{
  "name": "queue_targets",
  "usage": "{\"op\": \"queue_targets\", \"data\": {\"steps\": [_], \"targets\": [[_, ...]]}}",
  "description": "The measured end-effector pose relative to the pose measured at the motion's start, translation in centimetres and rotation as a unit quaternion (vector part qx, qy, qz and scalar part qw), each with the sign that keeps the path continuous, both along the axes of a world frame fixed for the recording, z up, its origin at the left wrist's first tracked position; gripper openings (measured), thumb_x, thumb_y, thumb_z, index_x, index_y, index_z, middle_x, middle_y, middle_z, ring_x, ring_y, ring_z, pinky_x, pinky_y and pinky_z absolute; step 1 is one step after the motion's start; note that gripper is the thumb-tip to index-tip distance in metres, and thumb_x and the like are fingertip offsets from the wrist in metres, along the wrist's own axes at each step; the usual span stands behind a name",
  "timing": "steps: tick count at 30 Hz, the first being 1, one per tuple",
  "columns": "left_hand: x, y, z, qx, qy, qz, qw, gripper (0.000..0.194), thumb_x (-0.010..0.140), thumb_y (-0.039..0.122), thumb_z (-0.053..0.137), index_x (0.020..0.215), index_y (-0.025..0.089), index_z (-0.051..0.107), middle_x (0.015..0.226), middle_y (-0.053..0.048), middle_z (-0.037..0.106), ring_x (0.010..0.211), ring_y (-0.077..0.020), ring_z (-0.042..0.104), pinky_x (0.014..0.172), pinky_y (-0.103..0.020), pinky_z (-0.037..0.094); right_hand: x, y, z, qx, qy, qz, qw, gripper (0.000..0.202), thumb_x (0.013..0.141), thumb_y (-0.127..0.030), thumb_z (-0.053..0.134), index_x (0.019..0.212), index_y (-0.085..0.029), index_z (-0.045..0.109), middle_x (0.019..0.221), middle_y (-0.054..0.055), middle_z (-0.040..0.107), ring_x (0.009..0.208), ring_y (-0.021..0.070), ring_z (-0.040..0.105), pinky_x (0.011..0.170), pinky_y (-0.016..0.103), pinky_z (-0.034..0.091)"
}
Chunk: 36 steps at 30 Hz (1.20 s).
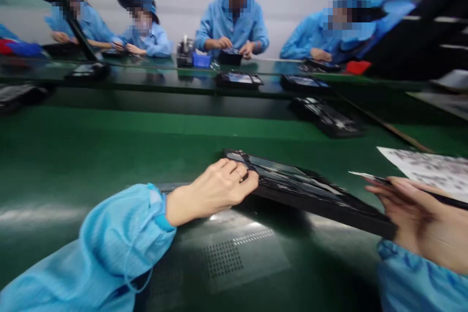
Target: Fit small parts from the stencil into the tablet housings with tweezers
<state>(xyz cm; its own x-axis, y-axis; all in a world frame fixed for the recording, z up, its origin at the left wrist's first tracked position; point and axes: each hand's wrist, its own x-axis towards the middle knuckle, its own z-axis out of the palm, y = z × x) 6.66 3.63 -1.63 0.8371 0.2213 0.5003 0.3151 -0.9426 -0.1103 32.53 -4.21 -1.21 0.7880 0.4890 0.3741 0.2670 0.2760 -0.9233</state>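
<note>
A long black tray [321, 207] holding a device with a glossy panel and dark cables is tilted above the green table [91, 156]. My left hand [219, 185], with a ring on one finger, is closed on the tray's left end. At the tray's right end, my right hand [420, 209] holds a thin black tool [438, 197] with a pale pointed tip, its wrist close to the tray's corner. Below the tray lies a clear sheet [252, 263] with rows of small dark marks.
A printed paper [431, 170] lies at the right. Another black tray [327, 117] rests beyond mine. Further trays stand along the raised line [146, 78]. Several people in blue work across it, near a blue box [201, 60].
</note>
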Motion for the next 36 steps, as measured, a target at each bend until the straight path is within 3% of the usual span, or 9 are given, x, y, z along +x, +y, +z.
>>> {"op": "queue_targets", "data": {"steps": [2,4,6,8,10,14,19,26,36], "targets": [[0.4,-0.7,-0.3,0.022,-0.014,-0.023,0.999,0.02,0.079,0.001,0.038,0.093,0.001,0.053,0.075,-0.012,0.06,0.067,-0.0203,0.056,0.06,-0.032,0.047,0.5,-1.5,0.2,0.009,0.052,-0.07,0.996,0.026,0.041,-0.029,0.077,0.043,-0.016,0.054,0.044,-0.005,0.052,0.044,0.0119,0.054,0.053,0.03,0.049],[0.7,-1.5,-0.7,0.037,-0.025,-0.031,0.999,0.018,0.08,0.004,0.04,0.091,0.002,0.054,0.073,-0.011,0.06,0.065,-0.0198,0.056,0.058,-0.031,0.046,-0.6,-3.1,0.3,0.017,0.08,-0.117,0.99,0.019,0.028,-0.019,0.073,0.039,-0.018,0.058,0.043,-0.003,0.054,0.044,0.0142,0.055,0.059,0.032,0.051],[0.9,-2.3,-1.5,0.048,-0.033,-0.032,0.998,0.015,0.08,0.006,0.042,0.087,0.003,0.055,0.071,-0.01,0.059,0.065,-0.0195,0.056,0.057,-0.031,0.046,-3.2,-4.8,0.1,-0.014,0.078,-0.109,0.991,0.012,0.033,-0.015,0.07,0.04,-0.019,0.061,0.047,-0.001,0.058,0.048,0.014,0.057,0.065,0.031,0.05],[1.0,-2.8,-2.5,0.053,-0.037,-0.035,0.997,0.014,0.08,0.007,0.041,0.083,0.007,0.055,0.069,-0.008,0.059,0.063,-0.0182,0.055,0.058,-0.03,0.046,-6.2,-6.2,-0.6,-0.136,0.075,0.047,0.987,0.009,0.047,-0.018,0.071,0.055,-0.022,0.069,0.058,0.001,0.067,0.058,0.0177,0.062,0.066,0.03,0.05],[0.9,-3.2,-3.5,0.056,-0.036,-0.037,0.997,0.017,0.081,0.005,0.038,0.08,0.01,0.055,0.068,-0.006,0.059,0.061,-0.0162,0.055,0.059,-0.03,0.046,-8.8,-7.1,-1.8,-0.218,0.059,0.181,0.957,0.009,0.058,-0.018,0.069,0.063,-0.025,0.07,0.066,0.001,0.069,0.064,0.0186,0.063,0.063,0.028,0.051],[0.8,-3.7,-4.8,0.062,-0.03,-0.046,0.997,0.023,0.082,0.003,0.032,0.079,0.01,0.054,0.071,-0.006,0.06,0.063,-0.0155,0.056,0.065,-0.031,0.047,-11.6,-7.3,-3.8,-0.277,0.069,0.311,0.906,0.007,0.063,-0.018,0.067,0.067,-0.023,0.071,0.067,0.001,0.069,0.064,0.0181,0.064,0.06,0.024,0.051],[1.0,-4.1,-5.3,0.073,-0.039,-0.043,0.996,0.024,0.082,0.003,0.03,0.078,0.009,0.053,0.072,-0.009,0.062,0.063,-0.0166,0.058,0.066,-0.034,0.048,-11.8,-6.4,-4.1,-0.278,0.082,0.312,0.905,0.01,0.064,-0.015,0.066,0.066,-0.025,0.07,0.065,-0.004,0.068,0.063,0.0128,0.063,0.06,0.015,0.049],[1.1,-4.3,-5.5,0.079,-0.052,-0.035,0.995,0.023,0.082,0.004,0.03,0.088,0.008,0.052,0.072,-0.009,0.062,0.064,-0.0169,0.058,0.066,-0.034,0.048,-11.8,-6.3,-4.1,-0.285,0.083,0.305,0.905,0.01,0.063,-0.014,0.066,0.063,-0.023,0.07,0.06,-0.003,0.067,0.058,0.0144,0.062,0.055,0.018,0.05],[1.2,-4.5,-5.5,0.071,-0.048,-0.037,0.996,0.022,0.081,0.004,0.031,0.083,0.009,0.052,0.074,-0.01,0.062,0.068,-0.0188,0.059,0.068,-0.035,0.048,-11.9,-6.2,-4.2,-0.293,0.123,0.298,0.9,0.009,0.061,-0.015,0.067,0.058,-0.024,0.069,0.057,-0.003,0.065,0.056,0.0135,0.059,0.054,0.018,0.046]]}}
